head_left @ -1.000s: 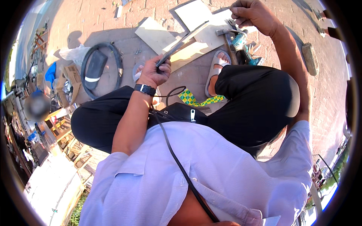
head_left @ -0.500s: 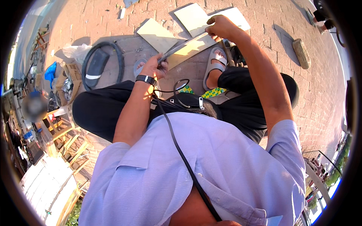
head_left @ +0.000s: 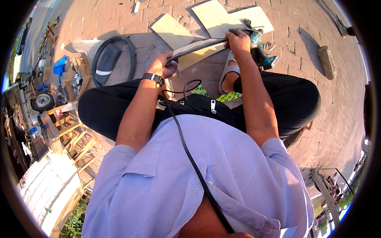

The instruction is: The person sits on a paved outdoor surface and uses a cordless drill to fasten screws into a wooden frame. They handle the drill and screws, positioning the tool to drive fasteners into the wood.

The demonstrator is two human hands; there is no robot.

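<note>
Between my two hands stretches a dark grey, rubber-like strip [head_left: 198,48]. My left hand [head_left: 162,65] is closed around its near left end, and my right hand [head_left: 238,41] pinches its far right end. Beneath the strip lies a pale flat board [head_left: 194,59]; whether the two touch, I cannot tell. Beside my right hand, a teal and black cordless drill [head_left: 258,49] rests on the paving. A small dark tool with jaws [head_left: 247,23] lies just beyond that hand.
Pale board pieces [head_left: 172,32] lie ahead on the brick paving. To the left, a black hose loop [head_left: 134,59] surrounds a dark pad [head_left: 108,63]. A rough block [head_left: 327,62] sits far right. Wooden frames [head_left: 71,131] and a wheel [head_left: 42,102] stand at far left.
My right hand has come lower and nearer and now pinches the strip's end. The drill, mostly hidden before, shows plainly. My left hand keeps its grip.
</note>
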